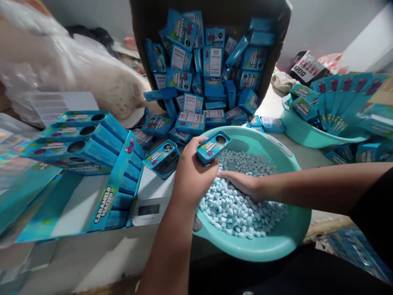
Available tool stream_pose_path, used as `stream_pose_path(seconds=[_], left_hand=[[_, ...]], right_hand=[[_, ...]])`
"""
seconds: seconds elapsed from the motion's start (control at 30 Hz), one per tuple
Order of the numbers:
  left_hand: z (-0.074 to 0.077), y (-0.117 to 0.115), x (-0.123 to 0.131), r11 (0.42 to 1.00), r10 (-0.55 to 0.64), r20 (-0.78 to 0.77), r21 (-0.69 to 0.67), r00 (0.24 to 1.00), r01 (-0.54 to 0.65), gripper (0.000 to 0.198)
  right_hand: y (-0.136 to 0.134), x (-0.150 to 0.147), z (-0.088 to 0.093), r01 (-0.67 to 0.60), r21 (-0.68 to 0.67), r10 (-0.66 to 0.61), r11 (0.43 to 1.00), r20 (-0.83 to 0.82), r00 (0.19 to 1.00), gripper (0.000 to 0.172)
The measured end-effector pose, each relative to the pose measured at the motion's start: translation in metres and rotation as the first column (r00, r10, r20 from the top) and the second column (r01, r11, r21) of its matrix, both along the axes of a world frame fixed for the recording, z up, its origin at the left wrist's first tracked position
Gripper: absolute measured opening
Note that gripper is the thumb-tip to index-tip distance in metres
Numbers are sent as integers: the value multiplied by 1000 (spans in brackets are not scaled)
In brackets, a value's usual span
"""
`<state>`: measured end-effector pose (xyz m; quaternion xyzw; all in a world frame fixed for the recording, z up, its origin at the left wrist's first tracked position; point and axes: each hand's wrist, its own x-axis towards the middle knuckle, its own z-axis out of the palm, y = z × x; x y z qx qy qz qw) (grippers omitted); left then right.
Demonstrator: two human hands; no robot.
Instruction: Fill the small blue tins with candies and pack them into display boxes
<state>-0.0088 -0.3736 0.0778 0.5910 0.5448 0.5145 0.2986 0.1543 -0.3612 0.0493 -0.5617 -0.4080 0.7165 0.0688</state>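
Left hand [193, 177] clamped round small blue box [213, 146], above teal basin [285, 239]: printed carton, round hole in top face, long axis rising rightward, hole end up-right. Right hand [244, 183] in pale candies [239, 213]; grip unclear.

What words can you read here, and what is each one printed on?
"CARAMELO MACIZO": front of the display carton.
"CARAMELO MACIZO": small box in the left hand, and boxes in the pile.
Too small to read: white back labels on the boxes.
Too blurred: black and red packet.
No digits legible: scale display.
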Motion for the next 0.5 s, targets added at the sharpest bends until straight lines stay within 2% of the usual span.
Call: stream_pose_path(seconds=[0.07,0.13,0.23,0.3,0.37,0.5], left_hand=[[0,-1,0,1000,-28,-39,-10,999,28,39],[2,-3,1,998,-51,-63,-28,997,49,39],[6,-5,1,996,-72,-75,-66,995,67,39],[8,-6,1,994,-85,-65,-80,994,80,38],[9,-7,1,994,-89,-40,-68,995,87,37],[8,-8,-1,999,-48,-48,-7,998,48,37]], right_hand=[[-5,-9,4,94,-278,-98,956,0,995,54],[-7,-17,3,129,-415,-201,900,-134,970,51],[-8,-27,-4,135,-485,-340,864,-364,867,47],[-8,-31,-9,141,-498,-396,856,-453,798,47],[-7,-32,-12,146,-503,-412,852,-473,779,47],[-4,-32,-7,171,-484,-410,858,-446,796,46]])
